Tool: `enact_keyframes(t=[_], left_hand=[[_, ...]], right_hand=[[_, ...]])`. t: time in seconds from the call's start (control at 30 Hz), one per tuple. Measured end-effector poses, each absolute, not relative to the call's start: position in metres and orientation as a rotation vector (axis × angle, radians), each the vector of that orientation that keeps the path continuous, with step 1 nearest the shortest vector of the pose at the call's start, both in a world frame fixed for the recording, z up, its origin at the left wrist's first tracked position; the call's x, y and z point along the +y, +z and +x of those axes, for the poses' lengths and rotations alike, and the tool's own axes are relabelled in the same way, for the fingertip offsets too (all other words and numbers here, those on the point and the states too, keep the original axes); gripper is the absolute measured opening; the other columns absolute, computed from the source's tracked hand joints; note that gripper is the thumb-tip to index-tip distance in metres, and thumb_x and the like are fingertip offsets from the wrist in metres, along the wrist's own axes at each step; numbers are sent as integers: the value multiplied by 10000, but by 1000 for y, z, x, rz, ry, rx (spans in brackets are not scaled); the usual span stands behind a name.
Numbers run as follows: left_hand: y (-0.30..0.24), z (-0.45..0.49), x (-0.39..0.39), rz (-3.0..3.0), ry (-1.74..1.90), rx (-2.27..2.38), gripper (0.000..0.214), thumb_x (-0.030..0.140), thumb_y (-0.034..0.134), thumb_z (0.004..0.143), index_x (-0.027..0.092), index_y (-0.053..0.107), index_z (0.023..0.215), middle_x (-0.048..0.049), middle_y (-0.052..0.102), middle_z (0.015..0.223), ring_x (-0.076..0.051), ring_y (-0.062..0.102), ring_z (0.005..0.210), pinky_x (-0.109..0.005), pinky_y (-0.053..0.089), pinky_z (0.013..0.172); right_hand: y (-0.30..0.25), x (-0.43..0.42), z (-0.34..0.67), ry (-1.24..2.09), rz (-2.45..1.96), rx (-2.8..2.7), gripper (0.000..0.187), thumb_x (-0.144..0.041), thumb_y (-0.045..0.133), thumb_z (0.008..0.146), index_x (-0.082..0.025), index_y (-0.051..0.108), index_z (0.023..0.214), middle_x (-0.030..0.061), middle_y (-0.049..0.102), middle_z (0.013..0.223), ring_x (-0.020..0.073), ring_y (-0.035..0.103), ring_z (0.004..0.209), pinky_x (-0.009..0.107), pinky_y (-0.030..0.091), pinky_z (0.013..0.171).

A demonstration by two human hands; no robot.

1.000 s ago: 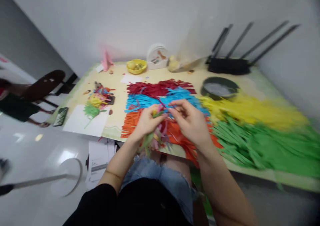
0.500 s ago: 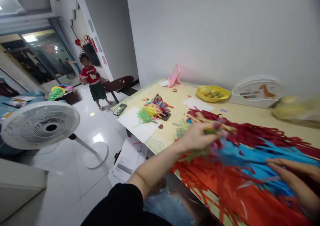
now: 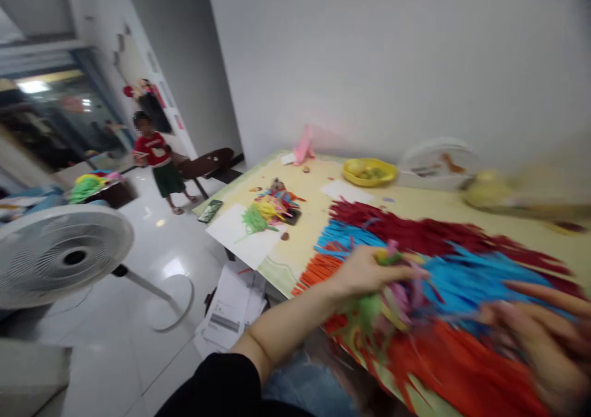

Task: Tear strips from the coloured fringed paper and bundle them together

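My left hand (image 3: 364, 272) is closed round a bundle of mixed coloured paper strips (image 3: 392, 294), green, pink and yellow, that hangs down over the table's near edge. My right hand (image 3: 538, 327) is blurred at the lower right, fingers spread over the blue strips (image 3: 466, 275) and orange strips (image 3: 457, 361). Dark red strips (image 3: 429, 232) lie behind the blue ones. All rest on a pale yellow table (image 3: 305, 244).
A small heap of coloured strips (image 3: 270, 207) lies on white paper (image 3: 240, 238) with a phone (image 3: 210, 210) beside it. A yellow bowl (image 3: 369, 172) and pink holder (image 3: 302, 146) stand by the wall. A white fan (image 3: 64, 254), a chair (image 3: 205, 164) and a child (image 3: 157, 158) are on the left.
The view swung left from the table to the room, then slightly back. My left hand with the bundle has dropped a little toward the near edge. My right hand stays over the strips.
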State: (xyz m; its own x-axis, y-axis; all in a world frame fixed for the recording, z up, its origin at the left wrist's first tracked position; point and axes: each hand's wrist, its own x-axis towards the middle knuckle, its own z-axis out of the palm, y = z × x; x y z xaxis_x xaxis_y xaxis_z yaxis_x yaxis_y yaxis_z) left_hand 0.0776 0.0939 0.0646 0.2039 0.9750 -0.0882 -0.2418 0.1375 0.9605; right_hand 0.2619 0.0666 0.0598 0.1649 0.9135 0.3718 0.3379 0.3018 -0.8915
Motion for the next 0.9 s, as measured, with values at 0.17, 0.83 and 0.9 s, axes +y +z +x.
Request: enact_keyframes(t=[0.17,0.83,0.9], left_hand=[[84,86,92,1076,1238,1014,443,415,914,572,130,749,868,-31,711,815,-147,618,738,-282,510,758],[92,102,95,1310,1255,1066,370,395,886,597,135,753,822,-26,733,771,-147,635,678,-267,521,679],[90,102,95,1368,1273,1088,335,384,864,629,139,755,830,-37,747,796,-163,653,705,-283,533,704]], right_hand=[[85,44,249,891,-1162,-1374,327,-551,683,832,-244,592,902,4,638,590,197,637,556,344,502,547],[91,49,257,1048,-1126,-1351,238,-440,619,885,-217,546,922,-50,616,595,131,563,552,273,410,576],[92,50,258,1069,-1115,-1354,241,-443,625,877,-218,541,905,-53,612,578,129,549,536,277,409,572]])
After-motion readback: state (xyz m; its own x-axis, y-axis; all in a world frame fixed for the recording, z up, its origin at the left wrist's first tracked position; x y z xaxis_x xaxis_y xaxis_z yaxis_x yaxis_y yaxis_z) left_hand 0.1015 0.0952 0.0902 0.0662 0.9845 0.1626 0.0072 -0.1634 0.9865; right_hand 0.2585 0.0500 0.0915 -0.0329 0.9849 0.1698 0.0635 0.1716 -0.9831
